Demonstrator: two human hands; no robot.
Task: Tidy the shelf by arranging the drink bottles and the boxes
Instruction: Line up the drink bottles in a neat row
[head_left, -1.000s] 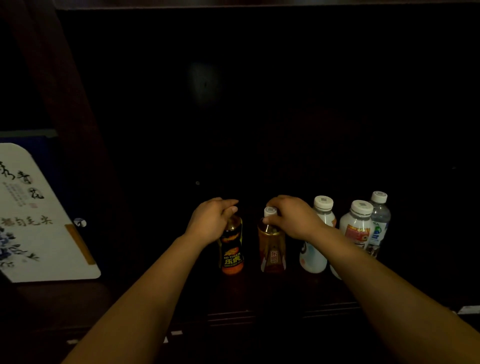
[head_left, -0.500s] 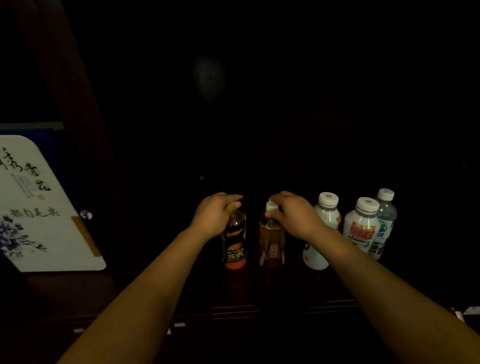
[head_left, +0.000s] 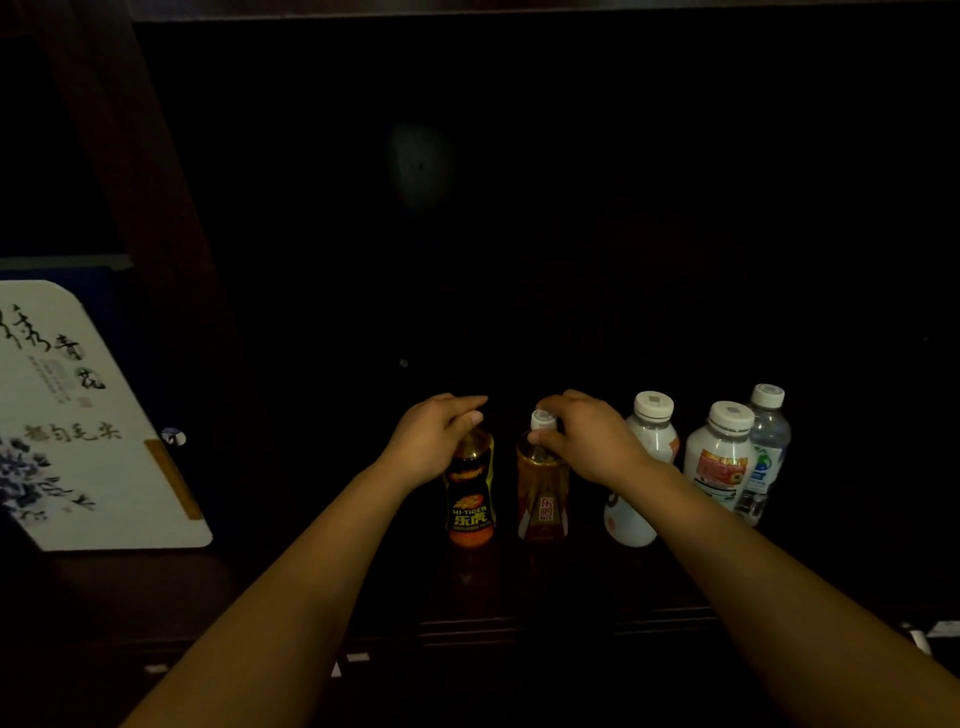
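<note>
Several drink bottles stand in a row on the dark shelf. My left hand grips the top of the black-and-orange Hi-Tiger bottle, hiding its cap. My right hand pinches the neck of the amber bottle just below its white cap. To the right stand a white bottle, a white-capped bottle with a red label and a clear water bottle behind it. All are upright.
A white box with black calligraphy and blue flowers leans at the left, next to a dark wooden upright. The back of the shelf is too dark to make out. The shelf's front edge runs below the bottles.
Both hands stay on the same two bottle tops. The bottles and hands hold their places; only the view has shifted slightly.
</note>
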